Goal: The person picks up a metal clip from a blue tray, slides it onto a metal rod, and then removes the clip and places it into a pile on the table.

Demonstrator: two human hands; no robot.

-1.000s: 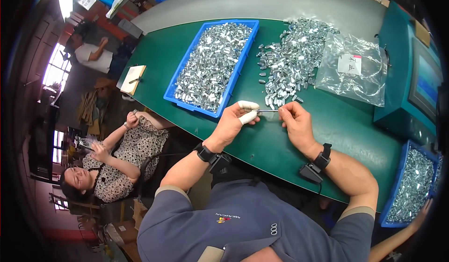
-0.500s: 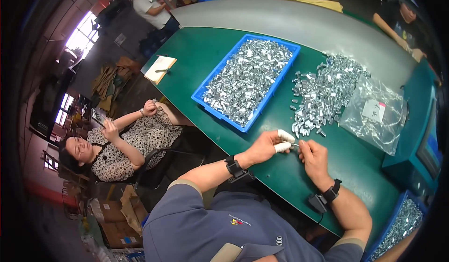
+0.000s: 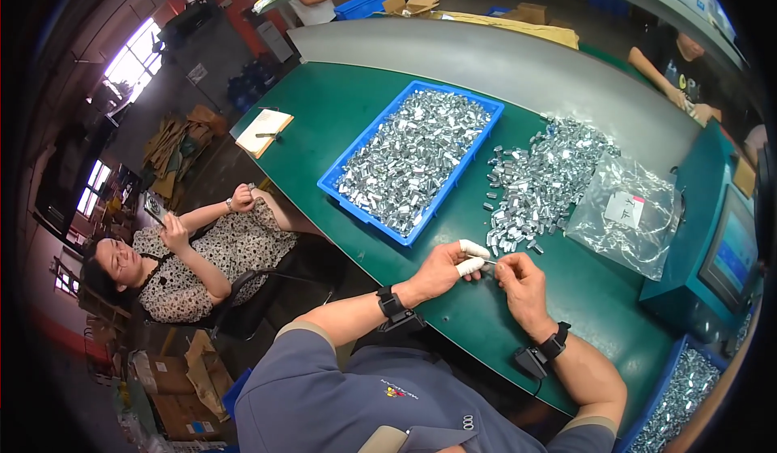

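Note:
My left hand (image 3: 438, 273), with white covers on thumb and forefinger, is closed in a pinch at the near side of the green table (image 3: 380, 260). What sits between its fingertips is too small to make out. My right hand (image 3: 524, 290) is closed close beside it, gripping a thin metal rod (image 3: 490, 261) that points toward the left fingertips. Just beyond both hands lies a loose pile of small silvery metal pieces (image 3: 546, 186). Farther left stands a blue tray (image 3: 441, 217) filled with similar pieces.
A clear plastic bag (image 3: 587, 230) with a label lies right of the pile, beside a teal machine with a screen (image 3: 728, 247). Another blue bin (image 3: 684, 342) of metal parts stands at lower right. A notebook (image 3: 264, 129) lies far left. One person (image 3: 214, 247) sits at left; others work beyond the partition.
The view has shifted, so the table and its contents appear slightly lower and farther left. My hands stay together in much the same pose. A person at the back left has moved right.

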